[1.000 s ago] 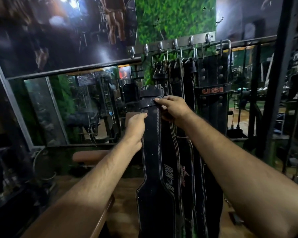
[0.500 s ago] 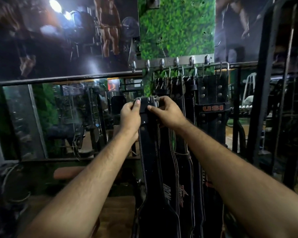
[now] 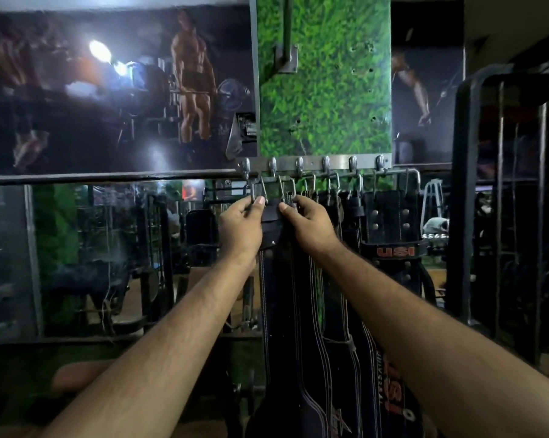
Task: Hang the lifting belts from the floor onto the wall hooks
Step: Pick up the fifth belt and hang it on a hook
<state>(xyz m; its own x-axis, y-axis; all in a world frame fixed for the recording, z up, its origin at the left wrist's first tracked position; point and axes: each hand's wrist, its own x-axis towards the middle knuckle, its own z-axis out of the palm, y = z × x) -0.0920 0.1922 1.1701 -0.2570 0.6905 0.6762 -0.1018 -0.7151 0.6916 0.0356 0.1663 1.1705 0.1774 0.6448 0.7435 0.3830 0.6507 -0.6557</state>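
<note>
Belt (image 3: 276, 298), black leather with white stitching, hangs vertical at frame centre, buckle end raised to the hook rail (image 3: 314, 161) at 12 o'clock of the hands. Left hand (image 3: 240, 227) pinches the metal buckle (image 3: 256, 192) between thumb and curled fingers, at about 10 o'clock of the belt's top. Right hand (image 3: 311, 224) grips the belt's top edge and a second metal loop (image 3: 287, 191), thumb pressed on the leather; sits at 2 o'clock of the belt's top. Buckle is just below the leftmost hooks (image 3: 245, 167); can't tell whether it's seated on a hook.

Rail: grey metal strip, six hooks in a row, mounted at the bottom edge of a green artificial-grass panel (image 3: 323, 90). At 3 o'clock of the held belt, several more black belts (image 3: 345, 279) hang side by side from the hooks, touching each other; the rightmost one (image 3: 393, 222) is wide, riveted, with a red "USI" label.

Room: dim gym. Dark bodybuilder posters (image 3: 118, 90) cover the wall at 10 o'clock and 2 o'clock, with light glare on the left one. Mirror (image 3: 108, 254) below the left poster reflects racks and machines. Black steel frame (image 3: 500, 200) stands at 3 o'clock. Floor at 7 o'clock is too dark to read.
</note>
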